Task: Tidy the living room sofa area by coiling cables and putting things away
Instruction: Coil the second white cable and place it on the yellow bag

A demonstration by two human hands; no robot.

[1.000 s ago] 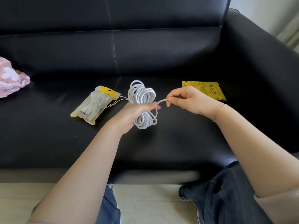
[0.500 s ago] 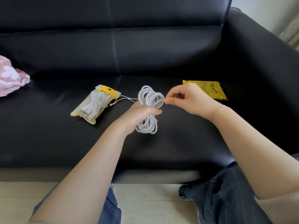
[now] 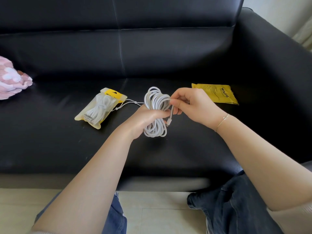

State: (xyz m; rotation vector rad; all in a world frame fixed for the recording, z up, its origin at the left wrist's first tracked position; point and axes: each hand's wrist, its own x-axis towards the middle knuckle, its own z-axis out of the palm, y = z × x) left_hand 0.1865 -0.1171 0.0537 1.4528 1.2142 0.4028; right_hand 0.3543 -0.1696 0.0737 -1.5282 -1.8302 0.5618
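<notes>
Head view, looking down over a black leather sofa (image 3: 50, 146). Left hand (image 3: 145, 118) gripped a coiled white cable bundle (image 3: 156, 114) around its middle, fingers curled across the front of the loops; the bundle was held upright just above the seat cushion, loops showing above and below the fist. Right hand (image 3: 190, 105) met the bundle from the right, thumb and forefinger pinching the cable's loose end against the upper loops. The white plug (image 3: 169, 122) on that end hung down beside the coil, just below the right fingertips. Both hands touching the same bundle, close together at seat centre.

To the left of the left hand, a translucent yellowish pouch with a yellow header label (image 3: 99, 108) lay flat on the seat, another white coiled cable visible inside. Thin white cords ran from the pouch towards the left hand; their far ends were hidden behind it. Behind the right hand, a flat yellow printed packet (image 3: 217, 94) lay on the seat, apart from the hand. Pink and white fluffy fabric (image 3: 11, 81) rested at the far left of the seat. Thin bracelet (image 3: 222, 120) on the right wrist. Denim-clad knees at the lower edge, over pale floor tiles (image 3: 160, 215).
</notes>
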